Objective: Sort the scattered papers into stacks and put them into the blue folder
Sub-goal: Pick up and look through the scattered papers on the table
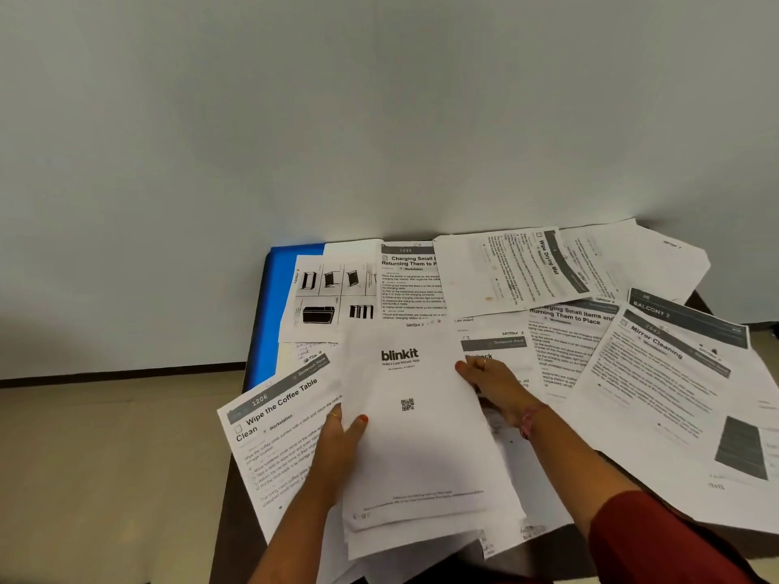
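A small stack of white printed sheets topped by a page marked "blinkit" with a QR code [415, 427] lies at the middle of the near edge of the dark table [221, 520], gripped from both sides. The left hand [337, 448] clasps the stack's left edge, thumb on top of the page and fingers out of sight beneath. The right hand [493, 385] grasps the stack's right edge near its upper corner, thumb on the top page; a dark red sleeve [657, 541] covers that arm near the table's near right corner.

The flat blue plastic folder [276, 314] lies at the table's far left corner, mostly buried under papers, only its left strip showing. A white sheet headed "Wipe the Coffee Table Clean" [274, 440] hangs tilted over the table's left edge, just beside the held stack. A page of black furniture drawings [324, 297] rests on the folder. A white sheet headed "Mirror Cleaning" [657, 381] sits toward the right edge, overlapping other scattered pages
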### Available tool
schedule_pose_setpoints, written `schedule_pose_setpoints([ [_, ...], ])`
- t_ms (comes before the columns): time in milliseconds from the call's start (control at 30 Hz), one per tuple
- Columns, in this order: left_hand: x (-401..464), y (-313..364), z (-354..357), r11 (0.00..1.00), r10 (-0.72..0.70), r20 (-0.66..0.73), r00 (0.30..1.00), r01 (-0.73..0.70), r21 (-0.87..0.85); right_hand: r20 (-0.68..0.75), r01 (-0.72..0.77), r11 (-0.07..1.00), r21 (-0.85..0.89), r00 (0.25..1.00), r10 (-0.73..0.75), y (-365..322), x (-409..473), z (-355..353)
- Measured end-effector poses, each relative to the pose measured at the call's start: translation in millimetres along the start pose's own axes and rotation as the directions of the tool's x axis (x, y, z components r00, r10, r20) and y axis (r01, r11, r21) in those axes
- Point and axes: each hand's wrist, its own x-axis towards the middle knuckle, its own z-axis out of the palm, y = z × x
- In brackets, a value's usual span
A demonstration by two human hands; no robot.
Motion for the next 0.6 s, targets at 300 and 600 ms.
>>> schedule_pose_setpoints([
  [300, 17.9, -4.4, -12.4, 0.998, -0.019, -0.063, 0.998, 0.015, -0.068, -0.512, 0.081, 0.994, -0.075, 0.852, -0.108, -50.2, 54.6, -26.7],
  [600, 40.2, 2.8, -0.3, 0.993, -0.071, -0.064, 0.995, 0.064, -0.103, -0.481, 0.088, 0.918, 0.388, 0.868, 0.120, -63.4, 86.8, -68.3],
])
